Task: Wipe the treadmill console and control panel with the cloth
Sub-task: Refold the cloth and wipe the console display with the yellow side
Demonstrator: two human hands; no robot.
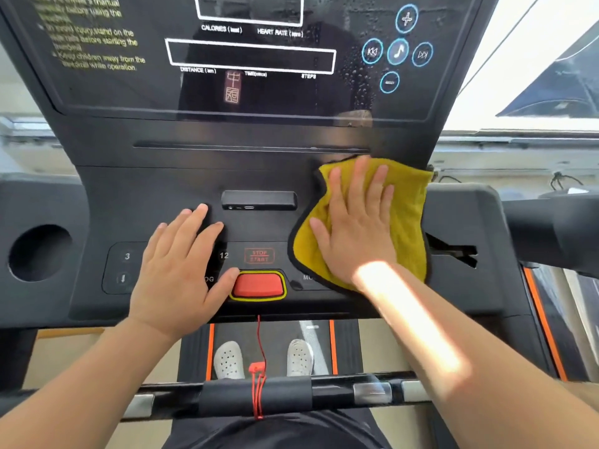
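Observation:
A black treadmill console (pixel 136 131) fills the view, with a glossy display above and a control panel (pixel 259 228) below. A yellow cloth (pixel 408 215) with a dark edge lies flat on the panel's right side. My right hand (pixel 356 222) presses on it with fingers spread, palm down. Laid flat on the panel's left side, over the number buttons, my left hand (pixel 181 270) has its thumb next to the red stop button (pixel 258 284). It holds nothing. Water droplets speckle the display near the blue round buttons (pixel 398 50).
A round cup holder (pixel 39 252) sits at the left, a slotted tray (pixel 453 251) at the right. A red safety cord (pixel 259 367) hangs down to the front handlebar (pixel 259 395). My feet in white shoes (pixel 228 359) stand on the belt below.

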